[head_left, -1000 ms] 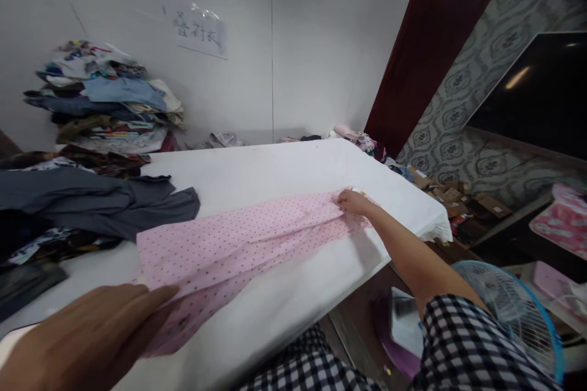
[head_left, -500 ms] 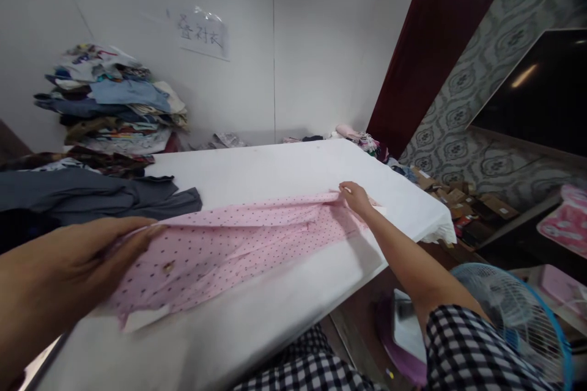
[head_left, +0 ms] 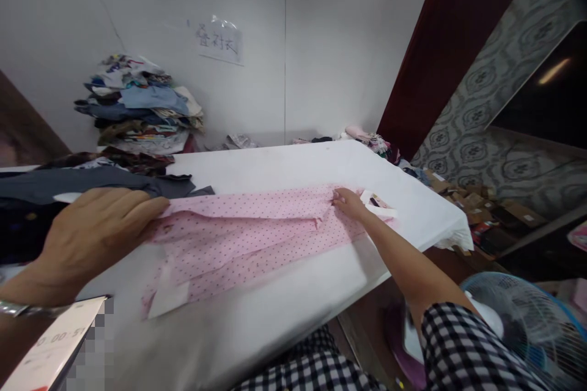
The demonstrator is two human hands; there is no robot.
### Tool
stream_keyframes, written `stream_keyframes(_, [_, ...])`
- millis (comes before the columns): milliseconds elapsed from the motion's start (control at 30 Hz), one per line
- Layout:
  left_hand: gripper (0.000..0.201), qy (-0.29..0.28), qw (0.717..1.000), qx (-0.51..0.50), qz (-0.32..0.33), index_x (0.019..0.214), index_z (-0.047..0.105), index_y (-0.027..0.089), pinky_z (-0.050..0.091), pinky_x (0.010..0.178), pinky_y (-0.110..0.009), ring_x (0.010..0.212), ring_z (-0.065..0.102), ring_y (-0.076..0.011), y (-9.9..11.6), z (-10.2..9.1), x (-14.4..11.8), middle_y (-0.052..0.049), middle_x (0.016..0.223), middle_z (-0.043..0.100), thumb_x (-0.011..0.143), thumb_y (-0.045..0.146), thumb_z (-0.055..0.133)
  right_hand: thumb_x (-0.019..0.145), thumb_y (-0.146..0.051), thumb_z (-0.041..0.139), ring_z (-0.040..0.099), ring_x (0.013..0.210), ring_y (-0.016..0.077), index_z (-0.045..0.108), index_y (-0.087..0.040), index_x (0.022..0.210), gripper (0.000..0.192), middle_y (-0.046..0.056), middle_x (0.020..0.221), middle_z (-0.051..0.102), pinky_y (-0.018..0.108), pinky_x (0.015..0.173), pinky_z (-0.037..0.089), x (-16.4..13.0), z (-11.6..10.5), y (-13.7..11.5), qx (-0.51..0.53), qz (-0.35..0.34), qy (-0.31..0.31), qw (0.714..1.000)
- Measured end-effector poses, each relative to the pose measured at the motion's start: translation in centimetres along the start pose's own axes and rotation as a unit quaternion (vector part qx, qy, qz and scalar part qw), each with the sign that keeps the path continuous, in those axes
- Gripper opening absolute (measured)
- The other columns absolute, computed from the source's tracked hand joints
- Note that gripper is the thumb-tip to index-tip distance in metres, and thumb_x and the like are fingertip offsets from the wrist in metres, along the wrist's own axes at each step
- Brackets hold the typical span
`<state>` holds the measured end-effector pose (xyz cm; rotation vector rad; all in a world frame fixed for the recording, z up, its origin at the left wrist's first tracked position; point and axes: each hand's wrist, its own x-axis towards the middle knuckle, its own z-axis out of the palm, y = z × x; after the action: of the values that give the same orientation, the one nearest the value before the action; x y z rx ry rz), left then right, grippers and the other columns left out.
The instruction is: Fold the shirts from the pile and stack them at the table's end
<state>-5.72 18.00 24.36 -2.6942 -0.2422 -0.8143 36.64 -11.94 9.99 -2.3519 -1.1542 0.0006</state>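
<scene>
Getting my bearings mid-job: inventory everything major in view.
Dotted garment: 1, pink, on table
Table: 1, white, centre
Clothes pile: 1, mixed, back left
Dark garments: several, grey and black, left
Far clothes: several, mixed, beyond table
Sign: 1, white, above table
Screen: 1, black, far right
Boxes: several, brown, right
Fan: 1, blue, lower right
Timer: 1, pale, lower left
Left hand: 1, bare, garment's left end
Right hand: 1, bare, toward garment's right

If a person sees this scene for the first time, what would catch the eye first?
Most likely the pink dotted garment, spread over the white-covered table between the left hand and the right hand. After that, perhaps the tall pile of clothes at the back left, and the blue-rimmed fan at the lower right.
</scene>
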Motion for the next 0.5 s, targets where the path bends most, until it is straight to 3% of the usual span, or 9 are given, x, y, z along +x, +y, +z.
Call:
stream_keyframes(100, [0.027,0.046,0.991,0.07,0.107,0.083,0.062,0.023,0.031,0.063,-0.033,0.067,0.048,-0.0228,0.0,1.3,-0.4,-0.004,0.066,0.056,0.091,0.028,0.036,0.088,-0.024,0.049,0.057,0.116,0.0267,0.062,-0.018,0.122,0.037,0.012,0.126,0.063,0.041,0.098,0.044,0.3,0.3,0.7,0.01,0.018,0.027,0.999])
stream_keyframes(200, [0.027,0.031,0.985,0.047,0.16,0.085,0.06,0.022,0.033,0.066,-0.033,0.066,0.05,-0.021,0.0,3.3,-1.7,-0.002,0.066,0.057,0.09,0.017,0.035,0.085,-0.017,0.051,0.055,0.118,0.0268,0.066,-0.017,0.115,0.034,0.012,0.124,0.063,0.042,0.101,0.042,0.5,0.8,1.2,-0.027,-0.026,0.021,0.999])
stream_keyframes(333, [0.025,0.019,0.99,0.065,0.12,0.09,0.06,0.021,0.033,0.068,-0.034,0.07,0.052,-0.0226,-0.9,4.9,-3.2,-0.004,0.071,0.06,0.091,0.021,0.036,0.082,-0.017,0.057,0.048,0.125,0.0266,0.067,-0.019,0.114,0.034,0.012,0.128,0.06,0.043,0.108,0.036,1.4,1.6,1.2,-0.066,-0.069,0.019,0.995])
stream_keyframes(500, [0.031,0.042,0.989,0.13,0.049,0.094,0.063,0.019,0.033,0.071,-0.036,0.077,0.053,-0.0258,-1.6,4.0,-2.6,-0.007,0.076,0.063,0.095,0.034,0.035,0.083,-0.014,0.052,0.054,0.118,0.0236,0.073,-0.018,0.098,0.026,0.011,0.117,0.067,0.041,0.112,0.032,3.0,1.0,1.3,-0.099,-0.116,0.022,0.988])
